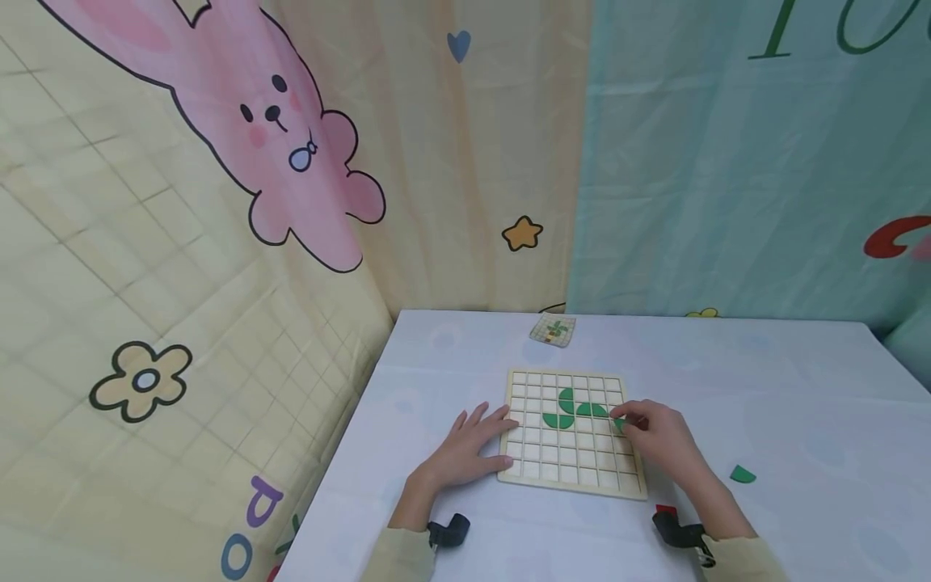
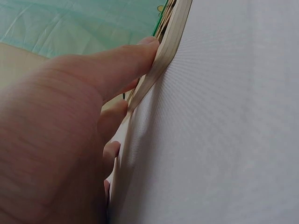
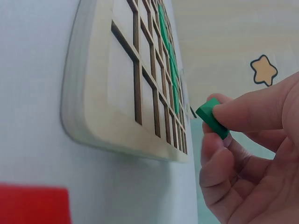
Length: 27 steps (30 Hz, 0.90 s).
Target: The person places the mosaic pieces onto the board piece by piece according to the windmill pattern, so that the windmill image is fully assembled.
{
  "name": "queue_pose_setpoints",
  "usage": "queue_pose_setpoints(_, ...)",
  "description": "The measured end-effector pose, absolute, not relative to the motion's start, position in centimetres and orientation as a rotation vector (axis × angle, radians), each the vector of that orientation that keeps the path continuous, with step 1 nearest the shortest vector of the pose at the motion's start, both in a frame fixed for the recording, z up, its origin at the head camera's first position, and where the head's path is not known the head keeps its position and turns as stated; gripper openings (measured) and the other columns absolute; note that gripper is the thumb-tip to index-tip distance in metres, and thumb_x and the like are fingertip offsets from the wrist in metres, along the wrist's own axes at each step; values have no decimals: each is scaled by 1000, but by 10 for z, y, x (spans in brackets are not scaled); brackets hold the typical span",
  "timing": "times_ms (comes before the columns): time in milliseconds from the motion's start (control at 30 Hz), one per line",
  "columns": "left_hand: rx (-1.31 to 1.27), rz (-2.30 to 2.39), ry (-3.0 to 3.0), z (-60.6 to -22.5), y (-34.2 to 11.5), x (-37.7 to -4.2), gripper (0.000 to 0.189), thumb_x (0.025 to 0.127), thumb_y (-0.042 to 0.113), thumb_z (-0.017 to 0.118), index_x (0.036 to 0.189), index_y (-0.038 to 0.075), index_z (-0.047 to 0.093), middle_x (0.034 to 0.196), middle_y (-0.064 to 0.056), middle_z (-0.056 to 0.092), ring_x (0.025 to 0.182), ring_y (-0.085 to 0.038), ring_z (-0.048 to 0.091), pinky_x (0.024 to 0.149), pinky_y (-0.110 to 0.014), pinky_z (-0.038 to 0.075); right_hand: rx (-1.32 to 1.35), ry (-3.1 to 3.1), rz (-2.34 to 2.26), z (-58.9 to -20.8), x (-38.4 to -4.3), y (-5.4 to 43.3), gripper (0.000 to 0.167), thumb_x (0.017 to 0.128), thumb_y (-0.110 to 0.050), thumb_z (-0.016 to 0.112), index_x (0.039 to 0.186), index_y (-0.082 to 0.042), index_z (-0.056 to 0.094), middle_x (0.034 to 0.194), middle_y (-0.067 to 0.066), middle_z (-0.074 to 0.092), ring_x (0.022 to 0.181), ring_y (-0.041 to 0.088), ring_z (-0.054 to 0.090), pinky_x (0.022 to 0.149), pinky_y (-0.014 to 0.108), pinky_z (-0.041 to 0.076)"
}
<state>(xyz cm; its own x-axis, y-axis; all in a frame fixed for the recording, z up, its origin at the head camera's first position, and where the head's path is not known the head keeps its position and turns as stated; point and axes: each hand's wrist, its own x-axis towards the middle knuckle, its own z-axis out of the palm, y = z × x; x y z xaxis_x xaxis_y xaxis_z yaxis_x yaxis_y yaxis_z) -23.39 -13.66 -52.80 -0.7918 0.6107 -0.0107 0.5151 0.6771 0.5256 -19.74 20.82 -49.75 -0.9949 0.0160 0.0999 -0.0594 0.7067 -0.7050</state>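
Note:
A square wooden grid board (image 1: pixel 570 484) lies on the table, with several green quarter-circle pieces (image 1: pixel 591 411) set in its cells. My left hand (image 1: pixel 465 453) rests along the board's left edge, fingers spread; in the left wrist view its thumb (image 2: pixel 135 56) touches the wooden rim. My right hand (image 1: pixel 665 440) is above the board's right edge. Between thumb and fingers it pinches a green quarter-circle piece (image 3: pixel 214 119), held apart from the board in the right wrist view. Another green quarter-circle piece (image 1: pixel 743 474) lies on the table to the right.
A small patterned card (image 1: pixel 553 330) lies behind the board near the table's far edge. Black wrist cameras (image 1: pixel 451 530) sit on both wrists. White cloth covers the table (image 1: pixel 815 420), and a printed curtain (image 1: pixel 465 162) hangs behind it.

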Motion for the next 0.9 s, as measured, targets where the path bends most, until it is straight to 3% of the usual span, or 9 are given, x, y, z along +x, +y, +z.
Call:
queue_pose_setpoints(267, 926, 775, 2709, -526, -137, -232, 60, 97, 51, 60, 152, 31, 45, 166, 7, 23, 154, -27, 6, 121, -57, 3, -12, -2794, 1193, -498, -205, 198, 22, 89, -2, 62, 106, -9, 75, 90, 5, 66, 81, 23, 55, 63, 33, 49)
queue_pose_setpoints(500, 930, 780, 2705, -525, -137, -232, 60, 97, 49, 61, 151, 30, 46, 165, 7, 23, 154, -28, 7, 121, -58, 4, -66, -2779, 1240, -501, -212, 188, 13, 87, -5, 70, 99, -8, 74, 89, 3, 69, 81, 21, 60, 69, 34, 51)
queue_pose_setpoints(900, 934, 779, 2710, -528, -137, -233, 61, 97, 53, 59, 152, 32, 45, 165, 10, 22, 154, -26, 6, 121, -57, 3, -149, -2740, 1268, -505, -221, 175, 9, 85, -10, 78, 89, -8, 71, 76, 1, 67, 71, 17, 61, 60, 30, 51)
